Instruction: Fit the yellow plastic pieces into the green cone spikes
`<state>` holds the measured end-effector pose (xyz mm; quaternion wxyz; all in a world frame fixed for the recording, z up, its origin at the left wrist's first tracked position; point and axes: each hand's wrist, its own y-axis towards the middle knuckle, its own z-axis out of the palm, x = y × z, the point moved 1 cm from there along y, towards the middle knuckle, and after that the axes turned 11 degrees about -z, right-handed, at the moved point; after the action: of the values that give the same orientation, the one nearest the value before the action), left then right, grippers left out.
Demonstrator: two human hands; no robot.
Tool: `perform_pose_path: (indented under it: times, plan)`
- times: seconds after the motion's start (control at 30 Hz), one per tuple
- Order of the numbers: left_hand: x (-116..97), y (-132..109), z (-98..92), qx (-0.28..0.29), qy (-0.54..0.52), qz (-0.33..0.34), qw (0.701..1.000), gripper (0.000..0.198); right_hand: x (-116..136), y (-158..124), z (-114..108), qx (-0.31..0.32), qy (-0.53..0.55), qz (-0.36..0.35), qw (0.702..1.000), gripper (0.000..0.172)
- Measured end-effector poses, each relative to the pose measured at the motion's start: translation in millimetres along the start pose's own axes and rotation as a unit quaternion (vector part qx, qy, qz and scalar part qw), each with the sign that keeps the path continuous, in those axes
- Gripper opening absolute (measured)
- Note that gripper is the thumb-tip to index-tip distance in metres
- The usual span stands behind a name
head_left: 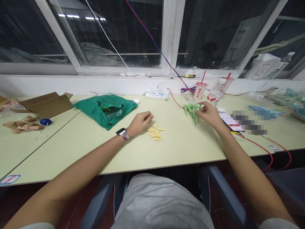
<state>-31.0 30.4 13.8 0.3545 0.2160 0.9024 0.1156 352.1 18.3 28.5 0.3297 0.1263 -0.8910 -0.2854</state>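
Observation:
My left hand (pixel 141 123) is closed in a pinch on a small yellow piece, whose tip pokes out past my fingertips. Just in front of it on the table lies a loose pile of small pale yellow pieces (pixel 155 133) with thin pointed ends. My right hand (pixel 207 113) has its thumb and fingers closed around a green plastic cone at the right side of a cluster. The other green cones (pixel 190 109) point toward me, side by side, and my fingers partly hide those nearest the hand.
A torn green plastic bag (pixel 92 109) lies at left, near a cardboard box (pixel 45 103) and a blue ball (pixel 45 121). Behind stand a power strip (pixel 157 95), a cup with straw (pixel 200 91) and a bottle (pixel 215 93). A phone (pixel 230 121) with red cables lies right.

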Motion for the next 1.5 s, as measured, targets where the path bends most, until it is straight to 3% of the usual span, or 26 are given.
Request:
perform_pose_path:
  times: [0.1, 0.23, 0.5, 0.77, 1.1, 1.5]
  plan:
    - [1.3, 1.9, 1.0, 0.01, 0.02, -0.003, 1.0, 0.032, -21.0, -8.4, -1.8, 0.053, -0.056, -0.017, 0.997, 0.045]
    - [-3.6, -0.1, 2.4, 0.024, 0.04, 0.012, 0.999, 0.034, -23.7, -10.4, 7.2, 0.079, -0.087, -0.021, 0.993, 0.048]
    - [-1.8, 0.1, 4.0, 0.031, 0.047, 0.025, 0.998, 0.036, -24.0, -10.1, 10.3, 0.071, -0.117, -0.004, 0.991, 0.061]
    - [-1.8, 0.0, 3.9, 0.03, 0.049, 0.035, 0.998, 0.036, -26.6, -12.2, 12.2, 0.067, -0.116, -0.006, 0.991, 0.054]
    - [-1.0, 0.6, 4.9, 0.04, 0.053, 0.037, 0.997, 0.035, -24.2, -13.6, 11.4, 0.073, -0.116, 0.048, 0.989, 0.05]
    - [-1.4, 0.6, 5.2, 0.041, 0.056, 0.044, 0.997, 0.034, -29.0, -1.0, 28.5, 0.011, -0.09, 0.035, 0.995, 0.048]
